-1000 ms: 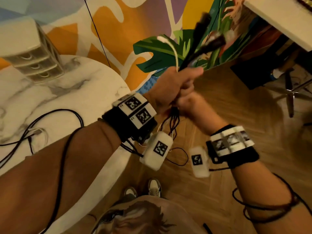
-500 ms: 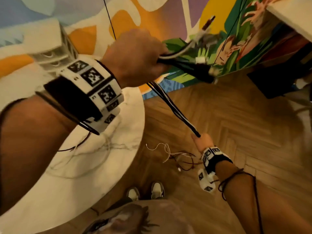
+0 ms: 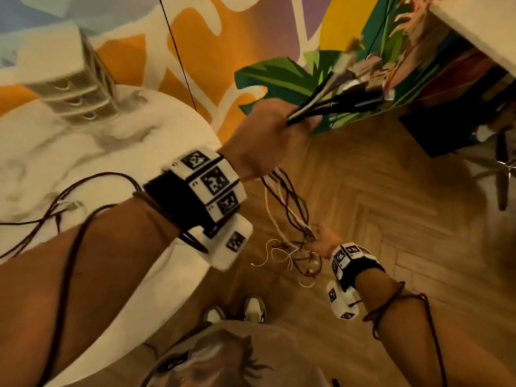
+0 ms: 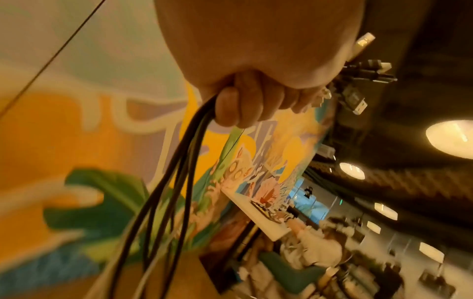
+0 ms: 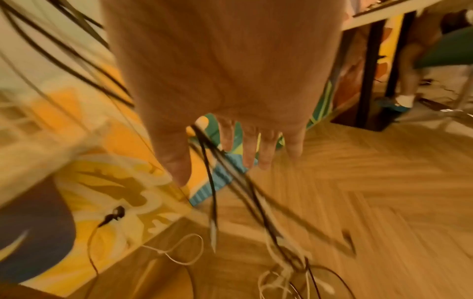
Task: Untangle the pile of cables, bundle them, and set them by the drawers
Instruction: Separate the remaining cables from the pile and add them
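My left hand (image 3: 287, 121) is raised over the table's edge and grips a bundle of black and white cables; their plugs (image 3: 354, 88) fan out to the upper right. In the left wrist view its fingers (image 4: 243, 105) curl round the black cables (image 4: 174, 182). The strands (image 3: 287, 202) hang slack down to my right hand (image 3: 318, 238), low above the floor. In the right wrist view my right hand (image 5: 217, 168) has straight fingers, and the cables (image 5: 212, 202) run loosely between thumb and forefinger. Loose ends (image 3: 282, 255) trail on the floor. The white drawers (image 3: 69, 88) stand at the table's far left.
More black cable (image 3: 55, 208) lies on the round marble table (image 3: 139, 152). A painted wall (image 3: 223, 51) stands behind, with a thin cord (image 3: 178, 51) hanging down it. A white desk (image 3: 474, 29) and a chair base (image 3: 502, 169) are at right. My shoes (image 3: 251, 308) are below.
The cables, pulled taut between my hands half a second ago, now hang slack. My left hand has dropped lower and to the right. My right hand's fingers have straightened.
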The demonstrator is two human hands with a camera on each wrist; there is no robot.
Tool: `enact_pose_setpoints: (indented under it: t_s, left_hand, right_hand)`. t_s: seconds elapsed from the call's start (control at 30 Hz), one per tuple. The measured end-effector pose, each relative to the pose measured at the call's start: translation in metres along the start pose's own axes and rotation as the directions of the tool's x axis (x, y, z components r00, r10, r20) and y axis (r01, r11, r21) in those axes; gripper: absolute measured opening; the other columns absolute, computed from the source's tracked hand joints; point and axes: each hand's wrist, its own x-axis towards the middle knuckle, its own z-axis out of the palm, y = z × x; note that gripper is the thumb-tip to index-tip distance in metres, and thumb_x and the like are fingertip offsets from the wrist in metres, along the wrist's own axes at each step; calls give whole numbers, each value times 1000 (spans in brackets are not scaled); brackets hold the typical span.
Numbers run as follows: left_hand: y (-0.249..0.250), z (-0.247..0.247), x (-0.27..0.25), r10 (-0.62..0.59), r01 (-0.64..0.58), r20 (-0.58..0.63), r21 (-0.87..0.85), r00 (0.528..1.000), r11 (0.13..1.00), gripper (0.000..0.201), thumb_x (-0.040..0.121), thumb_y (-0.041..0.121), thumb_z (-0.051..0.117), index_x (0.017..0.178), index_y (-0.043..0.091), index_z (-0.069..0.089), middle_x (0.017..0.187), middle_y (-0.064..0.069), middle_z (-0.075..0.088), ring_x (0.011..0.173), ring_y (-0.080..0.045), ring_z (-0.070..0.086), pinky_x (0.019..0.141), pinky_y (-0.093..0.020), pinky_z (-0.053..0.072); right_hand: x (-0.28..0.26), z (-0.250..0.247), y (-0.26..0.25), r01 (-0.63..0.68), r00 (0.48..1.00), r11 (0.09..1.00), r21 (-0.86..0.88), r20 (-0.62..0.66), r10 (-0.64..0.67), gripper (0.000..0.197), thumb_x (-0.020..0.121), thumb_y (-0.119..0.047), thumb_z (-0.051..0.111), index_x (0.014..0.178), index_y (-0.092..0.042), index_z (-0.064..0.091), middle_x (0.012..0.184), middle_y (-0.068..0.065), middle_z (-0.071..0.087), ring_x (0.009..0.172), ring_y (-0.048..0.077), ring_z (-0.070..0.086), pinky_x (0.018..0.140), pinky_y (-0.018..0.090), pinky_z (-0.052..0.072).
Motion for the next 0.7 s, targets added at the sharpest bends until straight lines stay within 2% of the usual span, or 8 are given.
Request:
enact_pose_setpoints:
  t_s: [0.1, 0.17, 0.23, 0.3, 0.43, 0.53, 0.6, 0.7]
  left_hand:
    - [-8, 29, -8, -196, 217, 99, -291, 976, 932, 48, 94, 26, 55, 51, 22, 32, 42, 10, 30, 37, -5, 27, 46, -25, 26]
    - [-19, 44, -14, -276, 317, 173, -297, 946, 901, 40, 88, 21, 62, 55, 20, 40, 46, 9, 36, 38, -3, 33, 50, -23, 34]
    - [-31, 54, -22, -328, 386, 229, -293, 916, 875, 29, 83, 17, 66, 62, 19, 46, 53, 4, 42, 40, -3, 38, 51, -23, 37]
    - [-38, 58, -30, -348, 427, 274, -319, 896, 846, 20, 83, 10, 65, 71, 17, 51, 61, 4, 45, 41, 0, 42, 49, -21, 37]
    - [-35, 64, -44, -262, 389, 382, -308, 886, 868, 26, 83, -7, 59, 106, 5, 60, 86, 9, 56, 76, 4, 57, 67, -10, 46]
    - [-39, 66, -47, -322, 422, 362, -240, 875, 875, 44, 85, -3, 60, 127, 7, 48, 96, 12, 54, 90, 4, 51, 71, 3, 39]
    - [-44, 69, -46, -376, 447, 320, -188, 870, 874, 46, 86, 0, 60, 129, 5, 46, 115, -4, 58, 108, -8, 54, 79, -2, 39]
    - [-49, 64, -54, -437, 476, 258, -111, 862, 873, 48, 86, 6, 61, 130, -3, 43, 127, -20, 53, 114, -32, 55, 93, -27, 46]
  right_hand:
    - [-22, -20, -26, 303, 952, 947, 107, -72, -296, 52, 86, -10, 63, 135, -14, 47, 131, 0, 51, 126, 19, 47, 102, 22, 34]
    - [-40, -40, -50, 448, 884, 787, 425, -80, -460, 43, 84, -8, 57, 124, -23, 56, 128, -4, 58, 121, 11, 52, 98, 28, 44]
    - [-66, -57, -78, 433, 810, 519, 737, -65, -583, 34, 81, -13, 59, 115, -14, 60, 116, 1, 64, 111, 16, 57, 91, 29, 46]
    - [-90, -67, -104, 387, 759, 383, 839, -54, -649, 48, 73, -33, 69, 110, -4, 56, 108, 11, 60, 103, 24, 55, 91, 34, 44]
    - [-101, -63, -131, 466, 778, 554, 690, -21, -628, 49, 82, -44, 64, 118, -11, 63, 124, 8, 62, 118, 22, 57, 103, 46, 43]
    - [-99, -61, -145, 422, 822, 598, 682, -9, -570, 39, 92, -33, 53, 107, 0, 68, 115, 11, 68, 109, 21, 63, 99, 36, 48]
    - [-98, -62, -153, 409, 820, 593, 693, 6, -572, 37, 98, -23, 43, 104, 5, 68, 109, 13, 70, 102, 21, 66, 90, 28, 52]
    - [-93, -54, -156, 462, 820, 611, 643, -47, -570, 37, 100, -19, 39, 100, 0, 70, 107, 9, 71, 103, 20, 65, 90, 28, 50]
